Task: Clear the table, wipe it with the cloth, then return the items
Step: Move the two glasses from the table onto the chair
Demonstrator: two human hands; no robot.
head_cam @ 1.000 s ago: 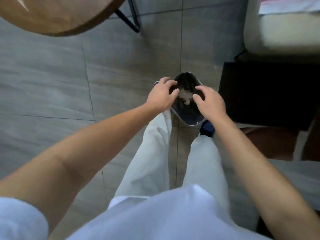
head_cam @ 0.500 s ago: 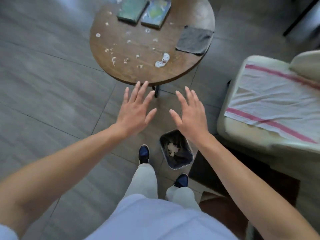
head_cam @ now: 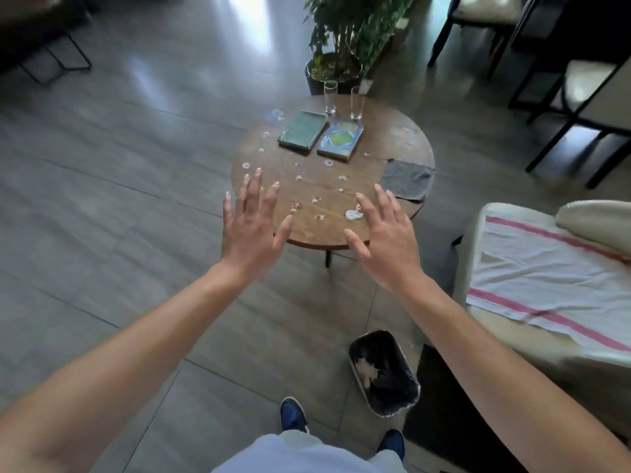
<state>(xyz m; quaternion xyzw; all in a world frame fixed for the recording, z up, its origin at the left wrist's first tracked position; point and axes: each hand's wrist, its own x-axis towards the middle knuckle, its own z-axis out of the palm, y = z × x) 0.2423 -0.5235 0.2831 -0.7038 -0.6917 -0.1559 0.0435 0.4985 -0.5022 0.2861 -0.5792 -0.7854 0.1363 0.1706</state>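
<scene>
Both arms reach forward from the bottom corners, forearms bare, palms down, backs of hands to the camera. Left hand (head_cam: 252, 230) has fingers straight and spread, thumb out to the right; grip apart, holding nothing. It hangs in front of the near-left edge of the round wooden surface (head_cam: 392, 138); cannot tell whether it is over the top or short of it. Right hand (head_cam: 387, 238) has the same pose, fingers fanned and straight, thumb pointing left toward the other hand; grip apart, holding nothing, in front of the near-right edge. Hands are apart from each other, roughly level.

On the surface: grey cloth (head_cam: 406, 179) lies flat at the right edge, one corner just over the rim. Green book (head_cam: 302, 130) and blue book (head_cam: 340, 139) lie side by side toward the far side. Two tall empty glasses (head_cam: 330, 97) stand upright behind the books. Small white paper scraps (head_cam: 353, 213) are scattered over the near half.

Floor: black-lined bin (head_cam: 384, 372) with white scraps inside stands near the person's right foot. Potted plant (head_cam: 345, 35) stands behind the surface. Sofa with a red-striped white towel (head_cam: 546, 271) is at right.
</scene>
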